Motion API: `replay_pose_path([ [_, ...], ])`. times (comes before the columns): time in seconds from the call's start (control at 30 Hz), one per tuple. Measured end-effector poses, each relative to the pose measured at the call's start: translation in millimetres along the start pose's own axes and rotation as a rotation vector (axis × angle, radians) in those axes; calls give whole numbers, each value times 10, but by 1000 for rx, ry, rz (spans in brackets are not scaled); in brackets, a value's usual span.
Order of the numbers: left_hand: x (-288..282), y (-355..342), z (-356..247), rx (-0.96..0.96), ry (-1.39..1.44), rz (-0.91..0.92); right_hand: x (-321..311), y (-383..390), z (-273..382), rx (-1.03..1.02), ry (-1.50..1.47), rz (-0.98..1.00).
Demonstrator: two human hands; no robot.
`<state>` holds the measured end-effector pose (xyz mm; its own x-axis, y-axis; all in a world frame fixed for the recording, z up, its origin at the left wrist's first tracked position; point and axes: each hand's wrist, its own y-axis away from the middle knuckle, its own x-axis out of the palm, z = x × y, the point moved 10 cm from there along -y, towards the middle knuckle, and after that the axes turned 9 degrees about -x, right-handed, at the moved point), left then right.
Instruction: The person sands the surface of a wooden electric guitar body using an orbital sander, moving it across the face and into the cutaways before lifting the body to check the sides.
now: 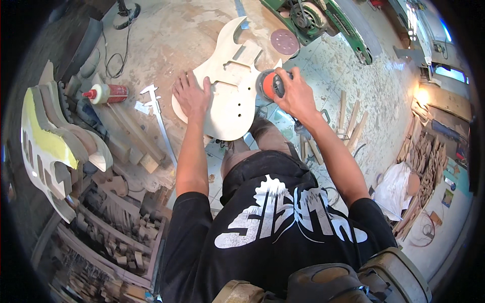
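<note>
A pale wooden electric guitar body [230, 108], with routed cavities and several drilled holes, lies flat at the edge of the workbench. My left hand [192, 95] rests on its left side with the fingers spread, pressing on the wood. In my right hand [294, 93] is an orange and black sander [268, 85], my fingers wrapped over its top. The sander stands on its side against the right edge of the guitar body, by the waist curve. Its pad face is hidden. A round maroon sanding disc [284, 42] with holes lies beyond it.
On the bench [166, 45] left of me lie a caliper [157, 118], a glue bottle [107, 94] and wooden strips [136, 131]. Several guitar bodies [50, 136] stand at the far left. A green machine [318, 22] is ahead, and wood scraps [429, 166] are piled at right.
</note>
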<state>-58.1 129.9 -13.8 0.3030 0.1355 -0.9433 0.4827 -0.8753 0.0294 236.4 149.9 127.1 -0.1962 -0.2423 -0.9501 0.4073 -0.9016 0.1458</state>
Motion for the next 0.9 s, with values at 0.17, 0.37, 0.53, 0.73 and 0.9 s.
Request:
replay_pose_path([
  [0.17,5,2,8,6,-5,12,68,13,97,-27,-9,48],
  [0.37,11,1,3,11,-12,-3,-49,5,-319,75,35,-67],
  [0.53,20,-13,-2,5,-28,-2,-38,-48,-196,23,11,-106],
  [0.73,-7,-2,36,16,-1,-35,-5,-103,66,-66,18,-59],
  [0.9,-19,-7,-19,11,5,-11,-130,-163,-225,-15,31,-139],
])
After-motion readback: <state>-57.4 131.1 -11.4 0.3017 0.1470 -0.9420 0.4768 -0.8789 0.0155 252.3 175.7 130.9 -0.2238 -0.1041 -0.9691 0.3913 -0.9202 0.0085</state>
